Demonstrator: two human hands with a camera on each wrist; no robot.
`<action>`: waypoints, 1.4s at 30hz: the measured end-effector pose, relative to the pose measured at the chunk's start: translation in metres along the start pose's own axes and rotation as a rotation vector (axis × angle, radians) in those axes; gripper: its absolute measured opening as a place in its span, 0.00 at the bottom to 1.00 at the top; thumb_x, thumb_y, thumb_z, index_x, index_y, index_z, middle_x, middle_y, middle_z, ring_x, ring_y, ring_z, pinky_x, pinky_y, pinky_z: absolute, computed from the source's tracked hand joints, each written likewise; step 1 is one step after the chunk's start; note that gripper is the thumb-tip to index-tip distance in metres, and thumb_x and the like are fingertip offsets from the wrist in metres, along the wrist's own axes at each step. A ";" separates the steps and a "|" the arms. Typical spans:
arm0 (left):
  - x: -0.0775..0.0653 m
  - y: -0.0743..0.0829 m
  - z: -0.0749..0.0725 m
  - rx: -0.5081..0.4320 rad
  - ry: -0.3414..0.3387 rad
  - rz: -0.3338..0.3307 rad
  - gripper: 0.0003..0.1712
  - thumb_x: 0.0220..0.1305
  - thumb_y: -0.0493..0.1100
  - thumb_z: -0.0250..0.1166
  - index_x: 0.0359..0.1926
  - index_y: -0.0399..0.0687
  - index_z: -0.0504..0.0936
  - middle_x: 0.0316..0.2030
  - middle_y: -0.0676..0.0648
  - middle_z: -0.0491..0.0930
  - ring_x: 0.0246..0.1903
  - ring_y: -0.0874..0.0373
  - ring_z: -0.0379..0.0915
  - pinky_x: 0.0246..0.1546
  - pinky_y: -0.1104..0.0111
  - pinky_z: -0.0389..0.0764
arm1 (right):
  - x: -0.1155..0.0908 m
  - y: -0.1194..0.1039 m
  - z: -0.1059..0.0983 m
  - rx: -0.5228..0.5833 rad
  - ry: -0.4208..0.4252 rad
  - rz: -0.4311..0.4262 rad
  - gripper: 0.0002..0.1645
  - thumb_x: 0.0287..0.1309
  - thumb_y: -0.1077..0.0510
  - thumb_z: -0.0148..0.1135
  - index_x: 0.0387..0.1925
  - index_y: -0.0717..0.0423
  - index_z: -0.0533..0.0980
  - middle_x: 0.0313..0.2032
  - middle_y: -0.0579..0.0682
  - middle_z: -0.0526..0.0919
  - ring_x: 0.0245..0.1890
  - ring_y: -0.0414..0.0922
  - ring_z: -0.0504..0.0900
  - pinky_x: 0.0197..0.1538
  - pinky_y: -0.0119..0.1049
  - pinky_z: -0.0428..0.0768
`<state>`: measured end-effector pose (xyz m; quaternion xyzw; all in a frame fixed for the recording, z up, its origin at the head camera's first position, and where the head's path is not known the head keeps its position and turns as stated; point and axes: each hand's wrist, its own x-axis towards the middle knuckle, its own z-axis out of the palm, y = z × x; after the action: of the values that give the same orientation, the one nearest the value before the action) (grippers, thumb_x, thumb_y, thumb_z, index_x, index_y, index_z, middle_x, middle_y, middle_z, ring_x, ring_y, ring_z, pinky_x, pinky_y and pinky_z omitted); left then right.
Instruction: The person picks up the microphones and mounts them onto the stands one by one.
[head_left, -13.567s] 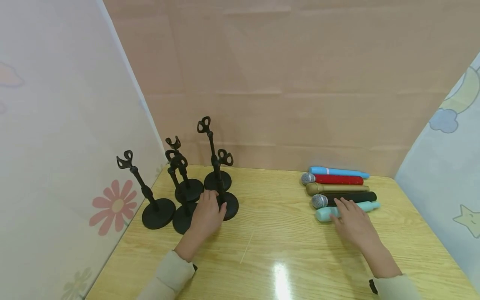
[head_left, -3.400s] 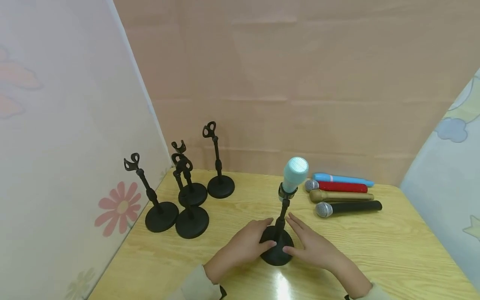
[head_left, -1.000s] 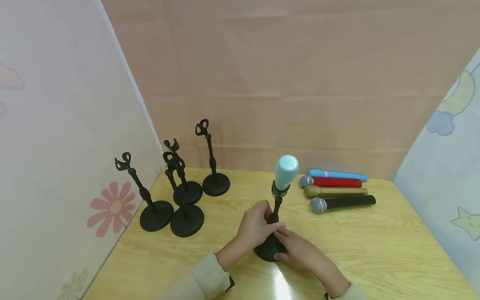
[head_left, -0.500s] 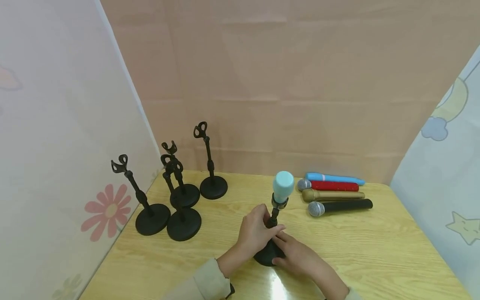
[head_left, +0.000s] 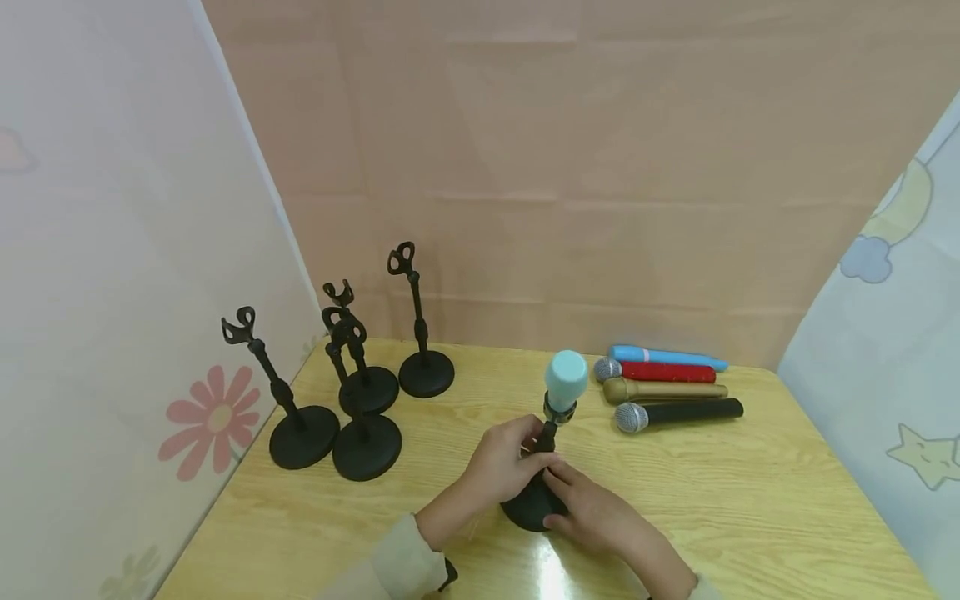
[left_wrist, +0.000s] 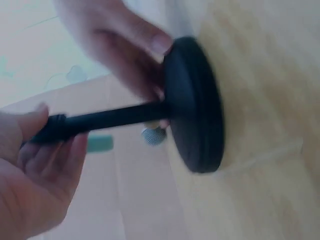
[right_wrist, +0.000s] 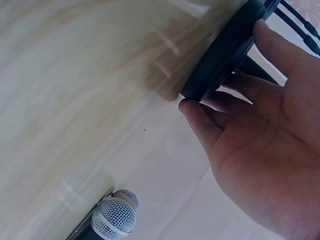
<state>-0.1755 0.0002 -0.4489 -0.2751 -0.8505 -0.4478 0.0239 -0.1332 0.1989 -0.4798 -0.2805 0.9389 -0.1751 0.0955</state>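
Note:
A turquoise microphone sits in the clip of a black microphone stand at the front middle of the table, its wide head upward. My left hand grips the stand's pole at the collar, thumb and fingers around it, as the left wrist view also shows. Lower down, my right hand holds the round base by its edge, thumb on one side and fingers on another. In the left wrist view the base stands on the table, and part of the turquoise microphone shows behind the left fingers.
Several black stands with unfilled clips, one of them a tall stand, are grouped at the back left. At the back right lie a blue microphone, a red microphone, a gold microphone and a black microphone.
The stand came from the left group to the front middle, and the turquoise microphone from the right row into its clip. My left hand rose from base to pole; lately clip and microphone sank lower.

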 end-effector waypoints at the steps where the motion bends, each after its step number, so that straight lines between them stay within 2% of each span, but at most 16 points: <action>1: 0.001 -0.001 -0.004 -0.003 -0.050 0.018 0.10 0.68 0.50 0.69 0.46 0.53 0.83 0.41 0.57 0.85 0.40 0.69 0.81 0.39 0.75 0.82 | 0.000 0.000 0.000 0.000 -0.006 0.007 0.42 0.66 0.46 0.65 0.70 0.70 0.66 0.72 0.65 0.64 0.70 0.63 0.68 0.65 0.59 0.72; 3: 0.004 -0.005 -0.011 0.002 -0.151 0.066 0.12 0.71 0.50 0.64 0.50 0.53 0.83 0.45 0.56 0.86 0.42 0.69 0.81 0.43 0.74 0.82 | 0.000 0.001 0.000 0.000 -0.019 0.020 0.42 0.67 0.46 0.65 0.70 0.70 0.66 0.73 0.65 0.64 0.70 0.63 0.67 0.65 0.60 0.71; 6: 0.011 -0.014 -0.018 -0.055 -0.296 0.131 0.14 0.73 0.48 0.60 0.56 0.52 0.81 0.51 0.54 0.85 0.49 0.69 0.80 0.51 0.72 0.80 | 0.000 0.002 0.000 0.018 -0.036 0.038 0.42 0.67 0.45 0.65 0.70 0.69 0.66 0.73 0.65 0.63 0.71 0.64 0.65 0.65 0.61 0.70; 9: 0.015 -0.021 -0.021 -0.131 -0.378 0.153 0.18 0.74 0.47 0.59 0.60 0.49 0.80 0.56 0.51 0.83 0.55 0.67 0.77 0.56 0.70 0.78 | 0.000 0.002 0.000 0.029 -0.040 0.035 0.43 0.67 0.43 0.64 0.70 0.68 0.66 0.73 0.65 0.64 0.71 0.65 0.65 0.64 0.62 0.70; 12: 0.014 -0.025 -0.020 -0.176 -0.372 0.131 0.21 0.70 0.47 0.65 0.61 0.48 0.79 0.56 0.52 0.83 0.51 0.68 0.79 0.55 0.71 0.78 | 0.000 0.001 0.001 0.034 -0.040 0.020 0.42 0.66 0.44 0.65 0.71 0.66 0.67 0.72 0.66 0.64 0.69 0.65 0.67 0.64 0.62 0.71; 16: 0.008 -0.025 -0.014 -0.188 -0.275 0.094 0.18 0.64 0.48 0.72 0.53 0.49 0.82 0.45 0.56 0.84 0.41 0.70 0.79 0.48 0.73 0.81 | -0.001 -0.001 0.002 0.033 -0.052 0.018 0.41 0.66 0.46 0.66 0.70 0.67 0.67 0.71 0.66 0.65 0.69 0.64 0.68 0.64 0.61 0.72; 19: 0.005 -0.024 -0.012 -0.183 -0.218 0.077 0.12 0.65 0.48 0.71 0.47 0.50 0.83 0.39 0.57 0.84 0.40 0.70 0.78 0.45 0.73 0.81 | 0.000 -0.002 0.002 0.027 -0.057 0.029 0.42 0.66 0.46 0.66 0.70 0.69 0.67 0.72 0.66 0.65 0.70 0.64 0.67 0.65 0.61 0.71; 22: 0.005 -0.024 -0.013 -0.176 -0.223 0.070 0.12 0.67 0.48 0.68 0.48 0.50 0.83 0.40 0.58 0.84 0.42 0.70 0.79 0.46 0.74 0.81 | 0.002 -0.002 0.001 0.017 -0.060 0.037 0.42 0.65 0.46 0.66 0.69 0.69 0.67 0.72 0.65 0.65 0.70 0.64 0.66 0.64 0.61 0.71; 26: 0.006 -0.023 -0.017 -0.145 -0.280 0.076 0.17 0.70 0.49 0.64 0.55 0.49 0.83 0.48 0.56 0.85 0.48 0.69 0.79 0.51 0.73 0.80 | 0.004 -0.002 0.000 -0.006 -0.062 0.043 0.41 0.65 0.46 0.67 0.69 0.69 0.68 0.72 0.65 0.66 0.70 0.64 0.66 0.64 0.60 0.72; 29: 0.008 -0.022 -0.021 -0.068 -0.339 0.068 0.19 0.72 0.50 0.61 0.58 0.49 0.82 0.51 0.56 0.85 0.50 0.68 0.79 0.52 0.72 0.80 | 0.004 -0.003 -0.001 -0.018 -0.049 0.038 0.41 0.65 0.46 0.67 0.69 0.68 0.68 0.71 0.65 0.66 0.70 0.64 0.67 0.64 0.60 0.72; 32: 0.007 -0.022 -0.022 0.119 -0.412 0.056 0.21 0.70 0.51 0.63 0.59 0.51 0.83 0.51 0.56 0.85 0.50 0.67 0.80 0.51 0.72 0.80 | 0.003 -0.004 0.000 -0.015 -0.030 0.034 0.40 0.65 0.47 0.66 0.69 0.68 0.68 0.71 0.65 0.66 0.70 0.64 0.67 0.64 0.60 0.72; 35: -0.001 -0.026 -0.020 0.346 -0.473 0.019 0.27 0.64 0.55 0.69 0.62 0.52 0.82 0.55 0.56 0.83 0.53 0.64 0.79 0.51 0.70 0.81 | 0.002 -0.005 0.000 -0.011 -0.012 0.034 0.40 0.66 0.47 0.66 0.69 0.69 0.68 0.71 0.65 0.67 0.70 0.64 0.67 0.64 0.60 0.72; 38: -0.011 -0.031 -0.015 0.530 -0.489 -0.026 0.37 0.58 0.61 0.72 0.66 0.54 0.79 0.62 0.56 0.79 0.58 0.58 0.77 0.50 0.66 0.82 | 0.003 -0.006 0.000 -0.011 -0.014 0.046 0.40 0.65 0.48 0.66 0.69 0.68 0.68 0.71 0.64 0.67 0.70 0.64 0.66 0.64 0.60 0.72; 42: -0.021 -0.035 -0.007 0.650 -0.465 -0.033 0.43 0.56 0.67 0.70 0.69 0.54 0.76 0.67 0.54 0.74 0.61 0.52 0.74 0.48 0.62 0.83 | 0.002 -0.007 0.000 -0.001 -0.026 0.051 0.40 0.65 0.48 0.66 0.69 0.70 0.67 0.71 0.65 0.66 0.70 0.65 0.66 0.64 0.60 0.72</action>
<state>-0.1765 -0.0304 -0.4769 -0.3336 -0.9348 -0.0815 -0.0907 -0.1315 0.1920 -0.4772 -0.2587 0.9446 -0.1682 0.1120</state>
